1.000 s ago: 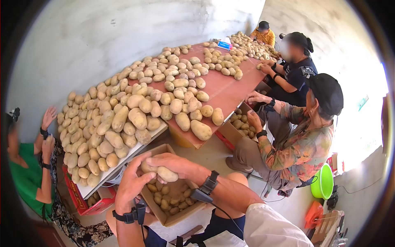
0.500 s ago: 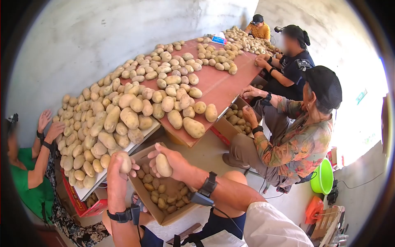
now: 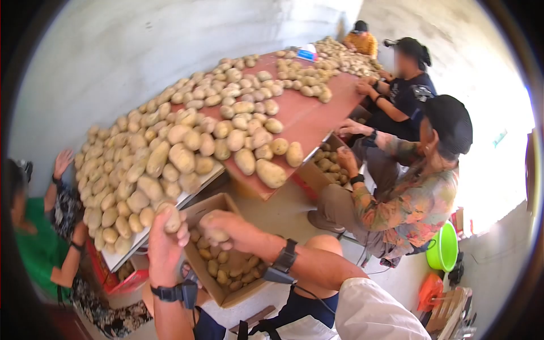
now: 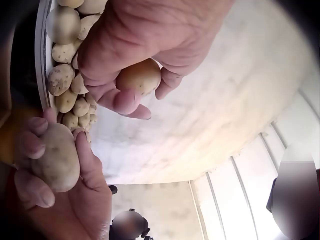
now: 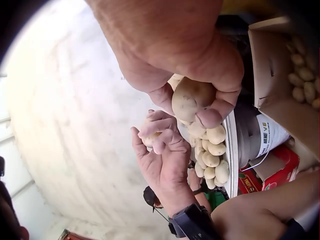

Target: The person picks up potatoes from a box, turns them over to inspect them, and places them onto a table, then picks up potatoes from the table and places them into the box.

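In the head view my left hand [image 3: 165, 246] is raised at the front edge of the potato pile [image 3: 130, 175]. Its fingers and thumb grip a potato [image 4: 142, 76], seen closely in the left wrist view. My right hand [image 3: 242, 231] is a short way to the right, over an open cardboard box [image 3: 216, 205] with potatoes [image 3: 226, 266] in it. A second potato [image 5: 192, 97] is held between its thumb and fingers. The two hands are apart, palms partly toward each other.
A red-brown tabletop [image 3: 311, 122] carries more potatoes and a blue tissue pack [image 3: 307, 54]. Several people sit around it, one in a flowered shirt [image 3: 396, 198] on the right, another in green [image 3: 42, 243] on the left. A green basin [image 3: 442, 246] stands on the floor.
My hands were together a second ago and have separated, each with a potato. The right hand has since turned over its potato. The person in green has lowered one hand from the pile.
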`<state>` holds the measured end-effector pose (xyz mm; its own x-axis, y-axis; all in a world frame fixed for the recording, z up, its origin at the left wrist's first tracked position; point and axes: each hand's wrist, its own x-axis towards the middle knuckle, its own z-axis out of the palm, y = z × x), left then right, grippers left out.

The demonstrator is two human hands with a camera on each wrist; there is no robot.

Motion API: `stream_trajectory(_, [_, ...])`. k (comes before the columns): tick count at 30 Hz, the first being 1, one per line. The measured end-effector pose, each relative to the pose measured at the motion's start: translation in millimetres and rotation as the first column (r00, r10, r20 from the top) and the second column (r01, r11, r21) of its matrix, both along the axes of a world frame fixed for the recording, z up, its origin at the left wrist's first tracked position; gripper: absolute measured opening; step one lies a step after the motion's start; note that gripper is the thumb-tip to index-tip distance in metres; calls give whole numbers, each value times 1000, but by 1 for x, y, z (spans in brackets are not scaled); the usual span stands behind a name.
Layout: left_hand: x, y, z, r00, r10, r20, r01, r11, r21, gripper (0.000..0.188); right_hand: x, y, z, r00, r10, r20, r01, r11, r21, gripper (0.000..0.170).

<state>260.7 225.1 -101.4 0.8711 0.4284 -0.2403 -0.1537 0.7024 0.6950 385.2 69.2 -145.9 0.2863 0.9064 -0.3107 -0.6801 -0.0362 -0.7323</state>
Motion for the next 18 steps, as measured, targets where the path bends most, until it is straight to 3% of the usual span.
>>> stream_trajectory(5, [6, 3, -16, 998, -66, 19, 67, 996, -54, 25, 11, 2, 5, 998, -62, -24, 63, 998, 20, 24])
stream_trajectory(7, [7, -1, -10, 997, -60, -38, 59, 998, -32, 27, 11, 3, 18, 990, -136, -25, 133, 985, -108, 29])
stream_trajectory(11, [5, -2, -8, 995, 10, -96, -17, 997, -77, 27, 17, -1, 25, 995, -91, -51, 84, 990, -115, 31])
stream_trajectory(14, [5, 0, -13, 992, 67, -105, -77, 992, -97, 25, 17, -2, 24, 988, -152, 2, 150, 971, -186, 32])
stream_trajectory(18, [4, 3, -19, 996, 49, -73, -57, 992, -110, 22, 16, -1, 14, 991, -132, -35, 124, 977, -172, 33])
